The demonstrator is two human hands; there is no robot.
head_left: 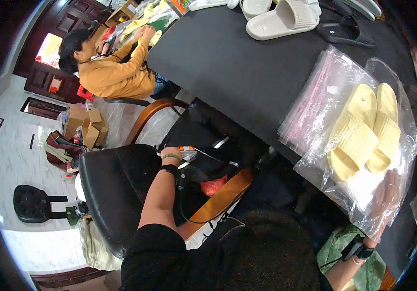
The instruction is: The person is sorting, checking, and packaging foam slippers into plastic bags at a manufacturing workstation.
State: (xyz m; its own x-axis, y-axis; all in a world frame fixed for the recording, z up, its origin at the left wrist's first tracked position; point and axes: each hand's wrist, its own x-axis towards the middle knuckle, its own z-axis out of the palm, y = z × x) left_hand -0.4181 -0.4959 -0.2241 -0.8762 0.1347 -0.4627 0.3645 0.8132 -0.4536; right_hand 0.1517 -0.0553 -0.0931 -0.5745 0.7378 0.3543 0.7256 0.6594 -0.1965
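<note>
At the right, a pair of yellow slide slippers (356,131) lies on the black table with clear plastic film around it. My right hand (386,194) shows through the clear plastic bag (337,191), just below the slippers' near end. Its fingers look stretched out along the film, and glare blurs them. Over at the black chair, my left hand (170,152) reaches down beside an orange and white item (187,152) on a black bag-like thing (203,131). The fingers of that hand are hidden, so its grip cannot be made out.
A stack of flat clear bags (310,104) lies left of the slippers on the black table (228,58). Grey slippers (286,22) and a black slipper (346,33) are at its far edge. A chair armrest (218,201) is beside my left arm. A co-worker (114,72) sits far left.
</note>
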